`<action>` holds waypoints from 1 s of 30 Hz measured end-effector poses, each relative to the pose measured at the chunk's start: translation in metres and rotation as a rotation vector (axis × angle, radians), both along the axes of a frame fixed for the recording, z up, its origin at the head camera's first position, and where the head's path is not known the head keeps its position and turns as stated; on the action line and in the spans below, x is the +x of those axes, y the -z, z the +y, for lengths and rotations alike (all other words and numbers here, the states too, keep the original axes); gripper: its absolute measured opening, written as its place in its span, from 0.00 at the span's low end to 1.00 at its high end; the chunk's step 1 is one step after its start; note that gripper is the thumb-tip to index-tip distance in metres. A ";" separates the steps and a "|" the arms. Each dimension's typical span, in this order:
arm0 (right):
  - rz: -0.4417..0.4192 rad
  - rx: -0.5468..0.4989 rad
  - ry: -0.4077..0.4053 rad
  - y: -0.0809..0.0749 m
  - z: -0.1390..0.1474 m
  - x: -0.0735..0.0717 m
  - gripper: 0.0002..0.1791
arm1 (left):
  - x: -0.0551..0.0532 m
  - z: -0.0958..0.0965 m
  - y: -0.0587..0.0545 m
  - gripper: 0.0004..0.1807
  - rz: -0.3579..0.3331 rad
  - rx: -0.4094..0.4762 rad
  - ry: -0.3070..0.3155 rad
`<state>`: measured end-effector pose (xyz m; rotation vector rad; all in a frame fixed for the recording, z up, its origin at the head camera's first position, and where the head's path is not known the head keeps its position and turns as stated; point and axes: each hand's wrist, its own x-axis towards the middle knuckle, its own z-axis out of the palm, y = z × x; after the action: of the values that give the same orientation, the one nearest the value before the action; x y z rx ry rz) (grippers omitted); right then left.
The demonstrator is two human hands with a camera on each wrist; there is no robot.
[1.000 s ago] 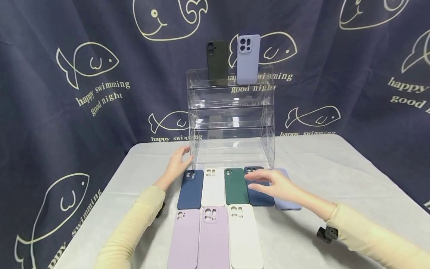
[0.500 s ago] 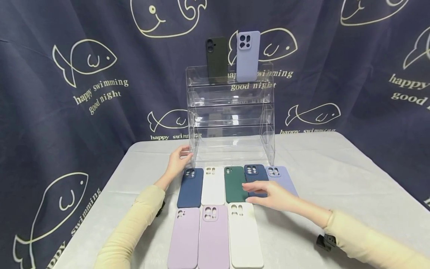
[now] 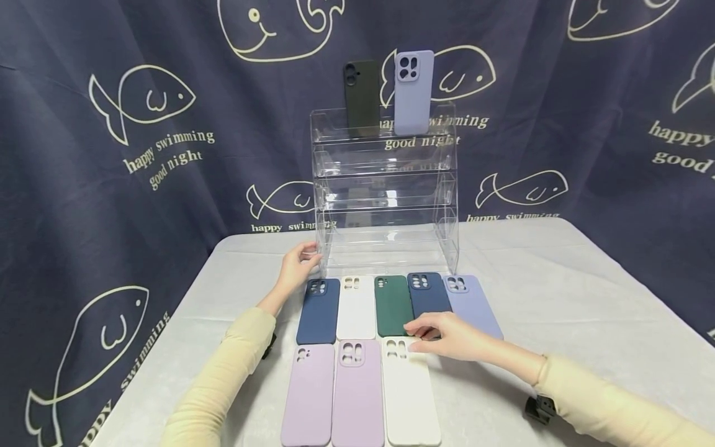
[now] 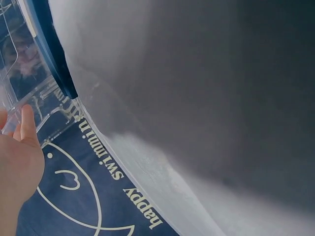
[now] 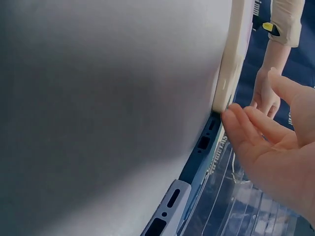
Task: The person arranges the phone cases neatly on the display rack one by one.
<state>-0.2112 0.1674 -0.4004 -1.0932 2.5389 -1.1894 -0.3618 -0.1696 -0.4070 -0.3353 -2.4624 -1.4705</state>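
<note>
My left hand (image 3: 295,268) is at the lower left side of a clear tiered display rack (image 3: 385,239), with thumb and fingers on its edge. My right hand (image 3: 447,335) hovers at the top right corner of a white phone case (image 3: 412,397), thumb and fingers apart. In the right wrist view, the fingertips (image 5: 231,115) are close to that case's edge; I cannot tell whether they touch it. Beyond that hand lie a green phone case (image 3: 393,307), a dark blue phone case (image 3: 430,295) and a lavender phone case (image 3: 475,307).
On the rack's top tier stand a black phone case (image 3: 362,96) and a lavender phone case (image 3: 413,99). Lying left of the green one are another white case (image 3: 357,310) and a navy case (image 3: 318,313). Two lilac cases (image 3: 307,394) lie in the front row.
My right hand has come down from over the dark blue and lavender cases toward me, to the white case's top corner. The left hand stays at the rack.
</note>
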 end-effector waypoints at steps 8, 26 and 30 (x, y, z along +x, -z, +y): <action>0.005 0.037 0.023 0.003 0.005 0.005 0.21 | 0.001 0.001 -0.002 0.22 -0.018 0.008 -0.012; 0.075 0.165 0.118 0.004 0.002 0.025 0.35 | 0.002 0.000 -0.001 0.21 -0.041 0.039 -0.007; 0.097 0.175 0.140 0.005 0.000 0.026 0.35 | 0.003 0.000 -0.002 0.21 -0.051 0.035 -0.011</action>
<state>-0.1852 0.1677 -0.4055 -0.9691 2.7719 -0.9407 -0.3586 -0.1696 -0.4053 -0.2809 -2.4701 -1.5346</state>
